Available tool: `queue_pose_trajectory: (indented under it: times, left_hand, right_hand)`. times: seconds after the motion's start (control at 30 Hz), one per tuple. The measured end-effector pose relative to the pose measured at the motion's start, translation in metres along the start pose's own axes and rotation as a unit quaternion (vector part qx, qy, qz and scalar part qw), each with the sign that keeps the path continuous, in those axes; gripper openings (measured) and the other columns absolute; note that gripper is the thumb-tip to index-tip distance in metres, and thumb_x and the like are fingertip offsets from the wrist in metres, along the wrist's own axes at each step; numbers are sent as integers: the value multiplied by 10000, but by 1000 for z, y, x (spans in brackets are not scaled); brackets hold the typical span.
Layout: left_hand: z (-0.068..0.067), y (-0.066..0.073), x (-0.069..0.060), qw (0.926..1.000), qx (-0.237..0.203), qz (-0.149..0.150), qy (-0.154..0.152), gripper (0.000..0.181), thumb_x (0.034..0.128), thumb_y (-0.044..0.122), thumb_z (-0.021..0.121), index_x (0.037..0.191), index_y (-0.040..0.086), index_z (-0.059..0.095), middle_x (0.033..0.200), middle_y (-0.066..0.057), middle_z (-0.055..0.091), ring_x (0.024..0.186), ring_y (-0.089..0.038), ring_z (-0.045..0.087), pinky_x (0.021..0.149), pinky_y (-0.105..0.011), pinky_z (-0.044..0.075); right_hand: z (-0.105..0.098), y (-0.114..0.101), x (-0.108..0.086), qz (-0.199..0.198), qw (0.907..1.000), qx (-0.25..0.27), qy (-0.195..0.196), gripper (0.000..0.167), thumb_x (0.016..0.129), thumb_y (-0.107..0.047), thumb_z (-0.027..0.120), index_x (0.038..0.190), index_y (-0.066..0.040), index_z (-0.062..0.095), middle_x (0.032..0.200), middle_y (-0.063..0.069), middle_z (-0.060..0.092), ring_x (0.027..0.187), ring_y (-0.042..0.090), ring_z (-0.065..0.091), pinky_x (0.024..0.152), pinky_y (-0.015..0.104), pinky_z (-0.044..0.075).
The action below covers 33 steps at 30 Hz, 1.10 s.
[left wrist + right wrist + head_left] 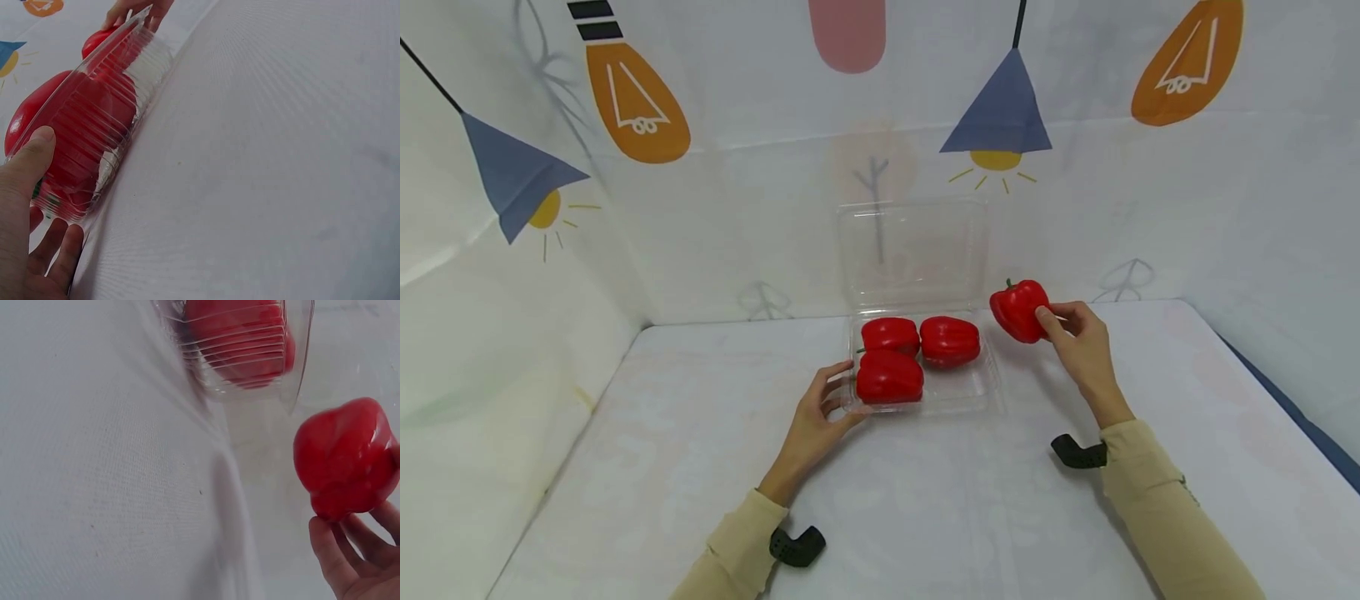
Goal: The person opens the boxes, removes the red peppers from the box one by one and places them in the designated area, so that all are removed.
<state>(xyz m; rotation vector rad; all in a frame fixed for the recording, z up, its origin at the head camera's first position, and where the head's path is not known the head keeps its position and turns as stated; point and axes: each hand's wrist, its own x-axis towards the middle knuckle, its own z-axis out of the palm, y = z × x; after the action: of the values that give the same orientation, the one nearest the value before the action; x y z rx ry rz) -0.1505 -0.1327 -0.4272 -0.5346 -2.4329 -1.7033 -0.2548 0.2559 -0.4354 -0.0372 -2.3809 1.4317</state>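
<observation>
A red bell pepper [1019,311] with a green stem is gripped between the thumb and fingers of my right hand [1078,346], to the right of an open clear plastic clamshell box [958,400]. Inside the box lie three more red bell peppers: one at back left [891,335], one at back right [951,342] and one at front left [890,377]. My left hand [816,417] holds the box by its front left corner, thumb on the front rim and fingers along the left side. The left wrist view shows that thumb [39,153] against the ribbed plastic wall.
The transparent lid [917,254] stands raised behind the box, near the back cloth. A white cloth [700,400] covers the table. Printed lamps and bulbs decorate the backdrop [760,208]. A dark curved piece [1078,452] sits at each wrist.
</observation>
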Motion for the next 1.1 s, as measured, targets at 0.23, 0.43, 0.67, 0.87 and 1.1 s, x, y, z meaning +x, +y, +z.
queue_pose_trajectory:
  times: [0.23, 0.43, 0.67, 0.87, 1.1]
  left_hand:
    - [-9, 0, -7, 9995, 213, -212, 116, 686, 797, 116, 753, 1378, 72, 392, 1420, -99, 454, 1262, -326, 498, 972, -420, 493]
    - [-5, -1, -3, 10000, 30, -29, 33, 695, 792, 85, 751, 1381, 41, 386, 1420, -123, 447, 1266, -332, 490, 970, -417, 496]
    - [1, -3, -1, 10000, -31, 8, -12, 689, 791, 84, 752, 1374, 32, 388, 1422, -129, 443, 1264, -333, 490, 970, -419, 494]
    - [1, -2, -1, 10000, -69, 32, 16, 687, 788, 70, 752, 1371, 23, 392, 1420, -140, 447, 1266, -338, 490, 973, -429, 491]
    - [0, 1, 0, 9998, -19, -177, -23, 685, 798, 107, 749, 1379, 52, 390, 1423, -118, 450, 1274, -326, 488, 982, -406, 486]
  right_hand:
    - [11, -15, -6, 655, 9971, 104, -384, 661, 859, -614, 525, 1252, -83, 517, 1256, 149, 564, 1030, 207, 626, 755, 207, 566]
    - [2, -27, -11, 1070, 9935, -146, -356, 680, 862, -622, 509, 1269, -78, 513, 1276, 162, 543, 1062, 248, 593, 799, 242, 569]
    - [-3, -31, -14, 1505, 9879, -316, -205, 623, 884, -575, 515, 1252, -74, 530, 1256, 143, 563, 1040, 228, 593, 818, 245, 545]
    - [-4, -28, -11, 1486, 9879, -303, -340, 619, 900, -554, 499, 1237, -35, 527, 1242, 154, 557, 966, 137, 568, 695, 75, 480]
    - [-4, -26, -11, 1620, 9858, -278, -332, 620, 902, -534, 504, 1228, -8, 536, 1237, 180, 558, 928, 130, 558, 648, 62, 468]
